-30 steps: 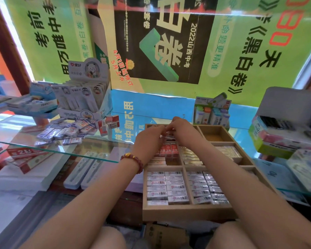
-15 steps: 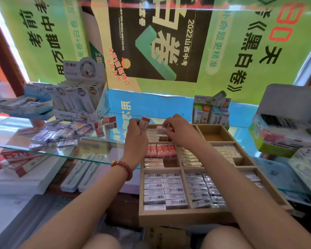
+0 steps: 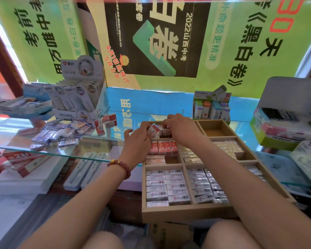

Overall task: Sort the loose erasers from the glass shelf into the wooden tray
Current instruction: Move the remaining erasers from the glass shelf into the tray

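Left hand (image 3: 138,139) has crossed from beside the wooden tray (image 3: 187,211) to over its far-left compartment, pinching one red-and-white eraser (image 3: 153,128); placement looks imminent. Right hand (image 3: 180,129): fingers curled there, hold unclear. Compartments visible: six, one empty. Glass shelf (image 3: 90,141): three red-white erasers (image 3: 106,122), one uncountable loose heap (image 3: 61,134).

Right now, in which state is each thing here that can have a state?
wooden tray, near compartments filled with erasers, far-right compartment empty.
left hand, holds a red and white eraser over the tray's far left.
right hand, fingers down among the erasers there; grip unclear.
loose erasers, piled on the glass shelf, not yet sorted.
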